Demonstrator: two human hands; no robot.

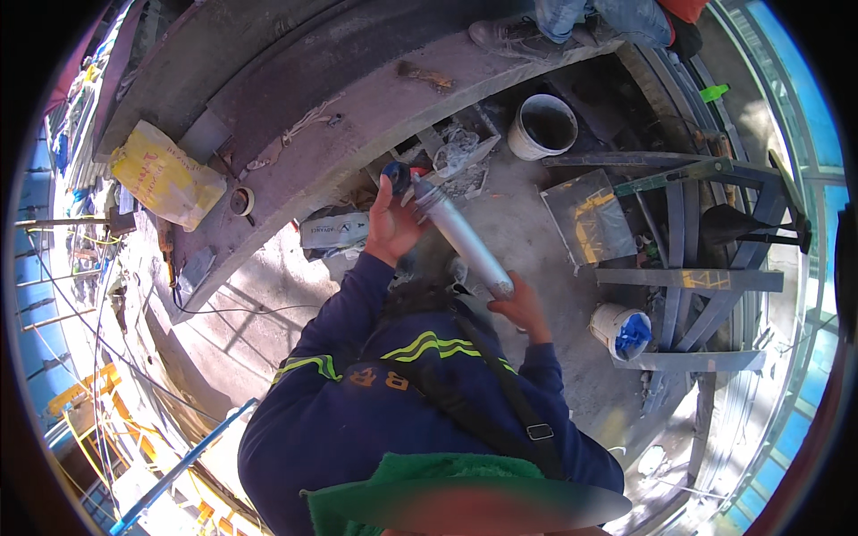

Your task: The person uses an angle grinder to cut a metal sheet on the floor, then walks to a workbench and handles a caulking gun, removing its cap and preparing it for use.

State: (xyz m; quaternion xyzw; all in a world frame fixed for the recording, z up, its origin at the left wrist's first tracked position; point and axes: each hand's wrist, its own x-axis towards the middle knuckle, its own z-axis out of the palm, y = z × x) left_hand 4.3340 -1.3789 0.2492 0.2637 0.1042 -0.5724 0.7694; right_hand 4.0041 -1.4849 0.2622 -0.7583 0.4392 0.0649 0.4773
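A long silver cylinder [466, 241], like the barrel of a sealant gun, slants across in front of my body. My right hand [525, 309] is closed around its lower end. At the upper end, my left hand [391, 229] has its thumb and fingers around a dark round piece [396, 176], which looks like an end cap. A small red part [418, 171] shows between that piece and the barrel's ringed end. Whether the dark piece touches the barrel, I cannot tell.
A curved concrete ledge [357, 134] carries a yellow-and-white bag [165, 174] and a tape roll [241, 201]. Beyond stands a white bucket [523, 143]; a smaller bucket [608, 326] holds blue material. Steel framing [688, 279] lies right. Another person's shoe [514, 40] rests on the ledge.
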